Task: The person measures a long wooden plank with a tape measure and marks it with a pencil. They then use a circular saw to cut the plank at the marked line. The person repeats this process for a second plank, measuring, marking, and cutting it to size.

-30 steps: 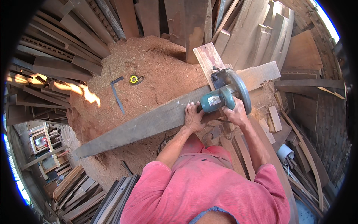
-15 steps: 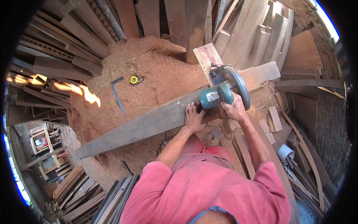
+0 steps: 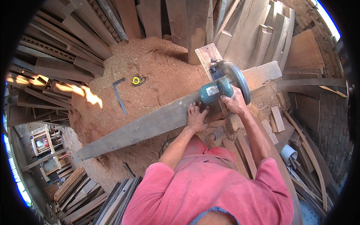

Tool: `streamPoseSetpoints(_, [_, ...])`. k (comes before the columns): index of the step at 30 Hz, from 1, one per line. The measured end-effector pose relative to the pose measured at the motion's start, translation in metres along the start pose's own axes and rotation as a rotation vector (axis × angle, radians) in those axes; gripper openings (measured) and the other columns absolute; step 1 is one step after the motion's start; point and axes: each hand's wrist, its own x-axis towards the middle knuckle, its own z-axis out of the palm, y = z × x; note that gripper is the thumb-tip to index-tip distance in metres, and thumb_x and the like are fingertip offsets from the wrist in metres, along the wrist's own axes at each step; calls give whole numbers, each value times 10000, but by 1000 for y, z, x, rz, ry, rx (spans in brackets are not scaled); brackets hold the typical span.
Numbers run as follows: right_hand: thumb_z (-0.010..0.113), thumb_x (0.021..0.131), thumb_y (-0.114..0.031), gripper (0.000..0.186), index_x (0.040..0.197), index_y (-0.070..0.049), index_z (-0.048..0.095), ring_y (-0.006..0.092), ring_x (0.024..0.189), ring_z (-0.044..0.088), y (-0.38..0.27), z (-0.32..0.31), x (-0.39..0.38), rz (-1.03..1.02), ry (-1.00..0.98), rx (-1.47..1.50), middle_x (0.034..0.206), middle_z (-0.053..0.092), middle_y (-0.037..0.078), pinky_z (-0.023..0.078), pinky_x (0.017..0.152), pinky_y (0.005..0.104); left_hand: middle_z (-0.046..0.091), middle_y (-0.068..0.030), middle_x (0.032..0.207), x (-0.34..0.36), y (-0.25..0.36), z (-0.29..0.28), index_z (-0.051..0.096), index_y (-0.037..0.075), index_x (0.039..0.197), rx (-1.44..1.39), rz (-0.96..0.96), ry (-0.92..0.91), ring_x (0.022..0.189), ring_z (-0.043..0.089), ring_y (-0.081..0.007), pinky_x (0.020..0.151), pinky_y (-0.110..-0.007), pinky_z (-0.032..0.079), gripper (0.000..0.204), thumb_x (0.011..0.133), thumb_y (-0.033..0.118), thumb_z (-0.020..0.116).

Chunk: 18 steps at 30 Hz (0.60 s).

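A long grey plank (image 3: 144, 125) slants across the middle, its left end tapering toward the lower left. On its right part rests a teal circular saw (image 3: 211, 93) with a round grey blade guard. My right hand (image 3: 235, 102) is closed around the saw's rear handle. Just left of the saw motor, my left hand (image 3: 197, 120) presses on the plank with fingers spread. A short pale board (image 3: 204, 57) lies crosswise at the saw's far left side. The blade is hidden under the guard.
Beyond the plank, a yellow tape measure (image 3: 136, 80) and a dark metal square (image 3: 119, 98) lie on a sawdust heap (image 3: 157, 67). Upright boards (image 3: 150, 18) line the back. A white bucket (image 3: 288, 153) and offcuts (image 3: 277, 119) are at right; stacked timber (image 3: 116, 200) sits at lower left.
The saw and my right hand have moved slightly away from me across the plank. My left hand stays at the same spot on the plank.
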Motion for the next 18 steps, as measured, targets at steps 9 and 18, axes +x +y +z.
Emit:
streamPoseSetpoints(9, [668, 789, -90, 319, 1075, 51, 661, 254, 892, 666, -2, 1, 1, 18, -12, -44, 928, 699, 166, 524, 862, 386, 347, -276, 1549, -1, 0, -1, 488, 239, 1500, 6, -1, 9, 1441, 253, -536, 1199, -644, 165, 899, 681, 414, 815])
streamPoseSetpoints(18, [684, 796, -93, 366, 1138, 34, 663, 304, 967, 695, 6, 3, 10, 1, -7, -56, 995, 720, 206, 519, 915, 409, 349, -283, 1554, 3, 9, -19, 513, 215, 1488, -1, -48, -84, 1458, 229, -542, 1216, -648, 134, 858, 705, 417, 798])
